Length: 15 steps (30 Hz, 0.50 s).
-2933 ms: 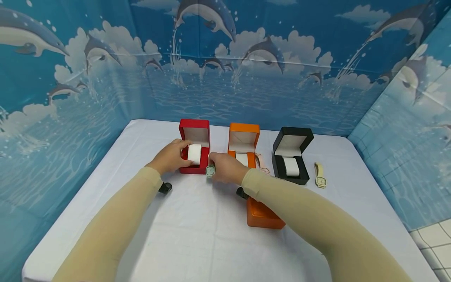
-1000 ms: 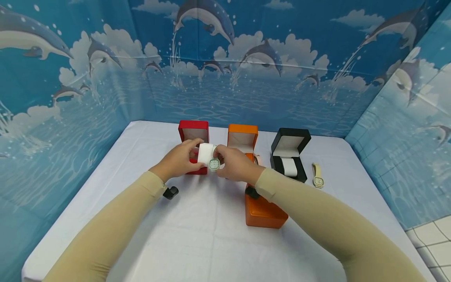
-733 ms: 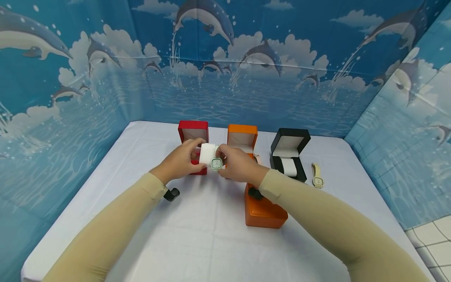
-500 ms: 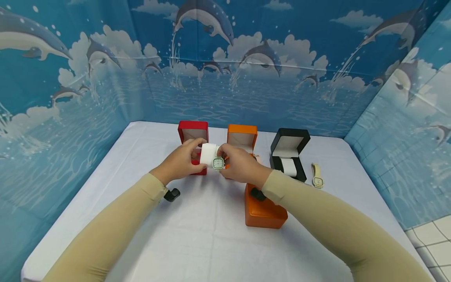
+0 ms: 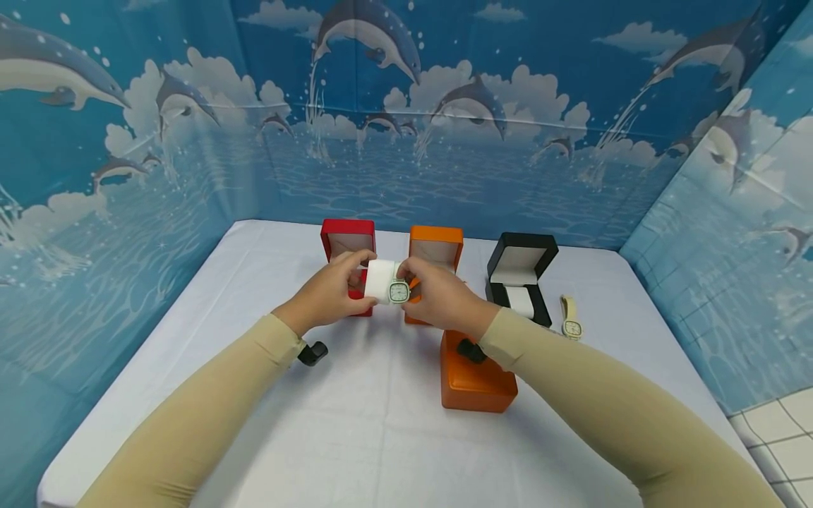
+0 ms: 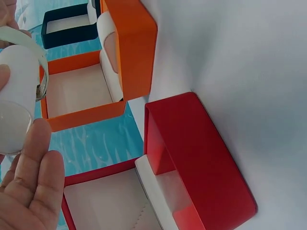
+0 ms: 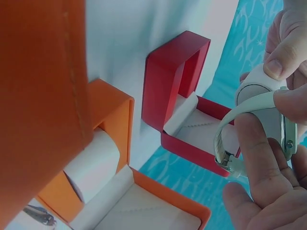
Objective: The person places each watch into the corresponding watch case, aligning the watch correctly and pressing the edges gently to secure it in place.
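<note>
In the head view my left hand (image 5: 327, 293) pinches a white watch cushion (image 5: 379, 277) between thumb and fingers, raised in front of the open red watch box (image 5: 348, 229). My right hand (image 5: 444, 298) grips a pale green wristwatch (image 5: 399, 291) by its strap and case, at the cushion's right end. The right wrist view shows the strap (image 7: 242, 108) as a loop around that end, its metal buckle hanging below. From the left wrist, the strap (image 6: 29, 40) also arches over the cushion (image 6: 18, 74). The red box's cushion slot (image 6: 175, 191) holds nothing.
An open orange box (image 5: 437, 235) and an open black box (image 5: 522, 243), each with a white cushion, stand to the right. A yellow watch (image 5: 570, 316) lies beyond them. A closed orange box (image 5: 479, 388) sits nearer, under my right forearm. Dolphin-print curtains rise behind the white table.
The cushion has come out of the red box in my left hand. The pale green watch has been brought onto its right end, and both hands have drifted slightly right.
</note>
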### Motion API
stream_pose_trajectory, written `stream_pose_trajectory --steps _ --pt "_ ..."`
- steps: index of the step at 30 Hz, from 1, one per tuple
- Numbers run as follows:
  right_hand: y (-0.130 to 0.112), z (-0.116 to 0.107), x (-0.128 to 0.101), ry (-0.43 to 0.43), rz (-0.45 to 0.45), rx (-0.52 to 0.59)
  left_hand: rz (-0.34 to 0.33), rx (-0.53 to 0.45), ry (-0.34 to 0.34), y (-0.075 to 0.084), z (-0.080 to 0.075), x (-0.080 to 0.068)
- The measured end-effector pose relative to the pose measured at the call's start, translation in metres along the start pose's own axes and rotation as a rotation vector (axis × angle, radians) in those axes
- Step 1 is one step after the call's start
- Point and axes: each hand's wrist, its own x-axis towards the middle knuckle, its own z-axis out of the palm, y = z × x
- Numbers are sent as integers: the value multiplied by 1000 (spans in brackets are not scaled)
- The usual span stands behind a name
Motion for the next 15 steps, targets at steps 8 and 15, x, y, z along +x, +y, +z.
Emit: stream_pose_trajectory --steps 8,15 --pt "1 -3 -4 21 3 4 22 -2 2 3 1 0" --pt "2 -3 -4 31 -1 -1 17 -3 0 5 2 0"
